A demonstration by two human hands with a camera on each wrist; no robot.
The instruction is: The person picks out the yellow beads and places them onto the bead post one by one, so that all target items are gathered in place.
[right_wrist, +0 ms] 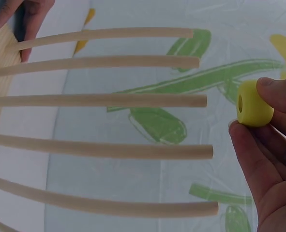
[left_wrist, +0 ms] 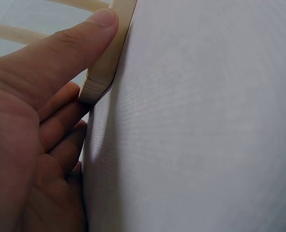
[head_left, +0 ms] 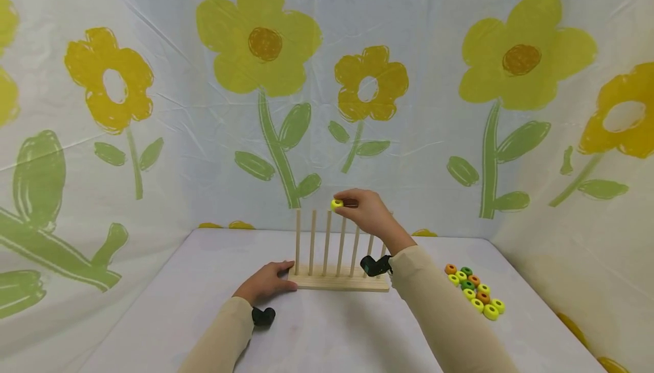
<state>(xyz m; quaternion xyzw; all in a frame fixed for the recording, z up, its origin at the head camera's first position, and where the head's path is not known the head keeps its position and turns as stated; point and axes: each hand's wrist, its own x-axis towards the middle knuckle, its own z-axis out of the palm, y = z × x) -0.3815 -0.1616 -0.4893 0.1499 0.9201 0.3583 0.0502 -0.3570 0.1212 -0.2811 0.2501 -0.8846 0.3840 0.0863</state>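
A wooden rack point(head_left: 342, 285) with a row of upright rods stands on the table. My left hand point(head_left: 267, 282) grips its left end; in the left wrist view, the thumb of that hand point(left_wrist: 41, 82) presses on the base point(left_wrist: 101, 67) and the fingers lie around the end. Above the rods, my right hand point(head_left: 372, 214) pinches a yellow bead point(head_left: 336, 204). Seen from the right wrist, the bead point(right_wrist: 255, 104) is held by the thumb and fingers of the hand point(right_wrist: 273, 179), its hole facing the rods, apart from the tip of the nearest rod point(right_wrist: 147, 100).
To the right of the rack, several loose beads lie in a group on the table: yellow ones point(head_left: 491, 311), orange ones point(head_left: 482, 297) and green ones point(head_left: 466, 271). A white cloth with printed flowers point(head_left: 265, 43) hangs behind and at both sides of the table point(head_left: 204, 265).
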